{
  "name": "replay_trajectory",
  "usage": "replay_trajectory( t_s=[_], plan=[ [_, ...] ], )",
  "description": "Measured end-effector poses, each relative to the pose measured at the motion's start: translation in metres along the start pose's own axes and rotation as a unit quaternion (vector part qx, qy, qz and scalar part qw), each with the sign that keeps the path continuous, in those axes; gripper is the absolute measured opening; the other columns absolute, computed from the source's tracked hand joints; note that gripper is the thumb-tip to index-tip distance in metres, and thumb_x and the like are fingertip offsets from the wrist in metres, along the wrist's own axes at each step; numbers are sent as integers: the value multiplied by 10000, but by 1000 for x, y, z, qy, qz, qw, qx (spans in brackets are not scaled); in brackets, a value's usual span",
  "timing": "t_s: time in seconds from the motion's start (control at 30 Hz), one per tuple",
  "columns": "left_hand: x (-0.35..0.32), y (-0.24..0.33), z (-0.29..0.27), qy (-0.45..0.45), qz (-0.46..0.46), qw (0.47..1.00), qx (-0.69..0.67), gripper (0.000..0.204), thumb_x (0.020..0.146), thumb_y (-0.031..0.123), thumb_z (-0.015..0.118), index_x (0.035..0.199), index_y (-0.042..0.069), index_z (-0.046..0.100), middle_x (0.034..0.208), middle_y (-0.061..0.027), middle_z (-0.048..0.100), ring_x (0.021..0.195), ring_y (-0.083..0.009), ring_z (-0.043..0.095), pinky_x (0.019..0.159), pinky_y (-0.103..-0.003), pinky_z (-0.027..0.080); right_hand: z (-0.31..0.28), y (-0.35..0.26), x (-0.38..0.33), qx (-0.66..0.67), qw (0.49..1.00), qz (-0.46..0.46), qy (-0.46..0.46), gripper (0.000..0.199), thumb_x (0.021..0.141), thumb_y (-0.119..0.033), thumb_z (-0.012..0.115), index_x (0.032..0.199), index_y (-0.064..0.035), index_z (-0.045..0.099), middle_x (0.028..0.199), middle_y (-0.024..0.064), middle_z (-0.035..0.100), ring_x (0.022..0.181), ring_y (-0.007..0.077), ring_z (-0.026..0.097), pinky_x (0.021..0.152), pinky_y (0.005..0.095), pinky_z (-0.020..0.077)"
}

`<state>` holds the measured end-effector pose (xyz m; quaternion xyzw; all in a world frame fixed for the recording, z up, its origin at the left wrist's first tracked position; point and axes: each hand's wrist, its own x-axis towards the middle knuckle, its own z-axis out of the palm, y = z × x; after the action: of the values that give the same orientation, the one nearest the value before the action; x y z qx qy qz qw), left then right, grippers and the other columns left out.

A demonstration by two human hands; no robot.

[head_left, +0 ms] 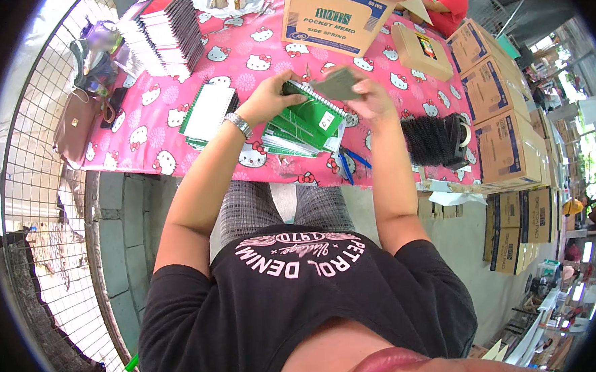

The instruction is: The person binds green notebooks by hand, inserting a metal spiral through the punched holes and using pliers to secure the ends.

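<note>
My left hand (271,101) is closed on the spiral edge of a green spiral notebook (318,116), tilted above a stack of green-covered notebooks (289,140). My right hand (374,101) pinches a dull grey-green flat piece (337,86) over the notebook's far edge. Whether that piece is joined to the notebook I cannot tell. Left of my left wrist lies another stack of spiral notebooks (207,115), white side up. Blue-handled pliers (347,164) rest by the table's near edge, below my right hand.
Black plastic spiral coils (427,139) lie beside a tape dispenser (459,140) at right. Cartons (500,121) stand beyond them. An open carton (336,19) sits at the back; a tall notebook stack (169,38) and brown bag (79,127) at left. A person in red (440,5) works opposite.
</note>
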<state>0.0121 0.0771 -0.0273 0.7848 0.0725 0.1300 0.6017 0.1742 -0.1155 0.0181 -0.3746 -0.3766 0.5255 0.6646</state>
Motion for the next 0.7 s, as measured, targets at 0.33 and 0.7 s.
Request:
replay_trajectory(
  t_s=[0.33,0.7],
  plan=[
    [-7,6,3,10,29,999,-22,351,803,24,764,1052,43,517,892,2,563,764,-60,550,651,-234,473,-2,6,21,-223,956,185,43,533,798,-221,688,1264,3,558,1201,90,592,1108,172,565,984,302,429],
    [-15,1,-13,36,-15,997,-60,197,911,103,665,1022,30,520,762,18,538,655,-68,559,574,-241,493,-66,41,-16,-519,756,153,370,586,774,-329,739,1271,-60,583,1178,130,622,1172,260,519,1020,395,370]
  ],
)
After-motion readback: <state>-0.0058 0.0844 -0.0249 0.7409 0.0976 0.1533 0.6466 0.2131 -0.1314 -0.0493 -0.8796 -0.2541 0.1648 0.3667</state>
